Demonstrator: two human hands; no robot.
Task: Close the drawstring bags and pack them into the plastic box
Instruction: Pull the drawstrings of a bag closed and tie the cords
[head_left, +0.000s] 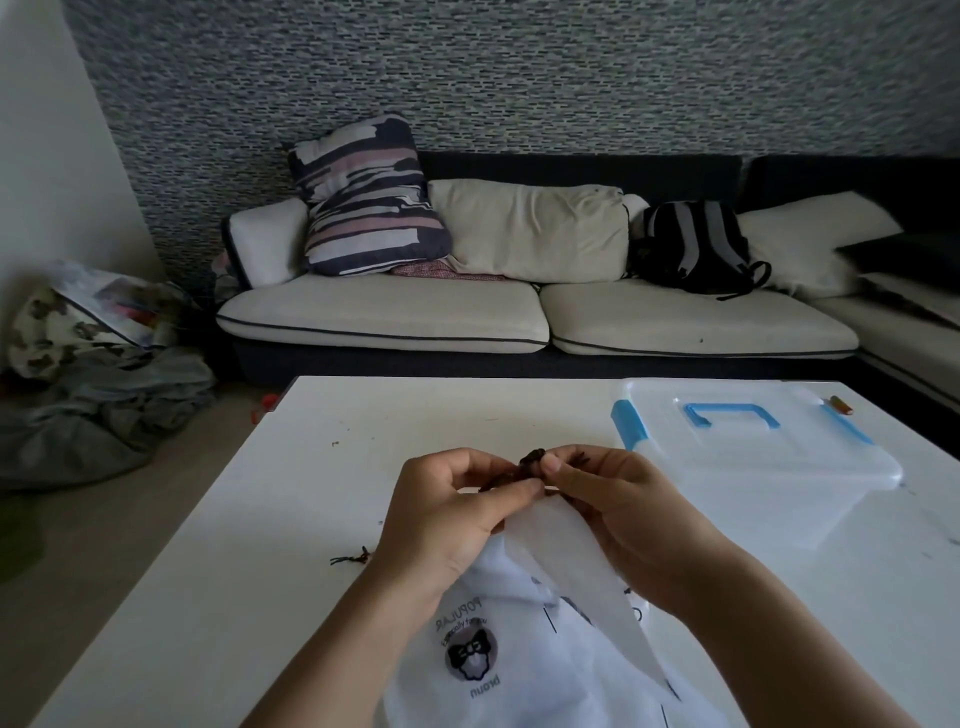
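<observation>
A white drawstring bag (566, 561) is held up above the white table (270, 545), its gathered neck between both hands. My left hand (457, 509) and my right hand (613, 504) each pinch the dark brown drawstring (530, 462) at the top of the bag. More white bags (498, 670) with a round printed logo lie under my forearms near the table's front edge. A second brown cord end (353, 558) lies on the table left of my left wrist. The clear plastic box (769, 483), lid on, with blue handle and clips, stands to the right.
A small red-brown object (840, 404) lies beside the box's far right corner. Behind the table stands a sofa (395, 317) with cushions and a black backpack (696, 244). Piled fabric and bags (88, 374) lie on the floor at the left.
</observation>
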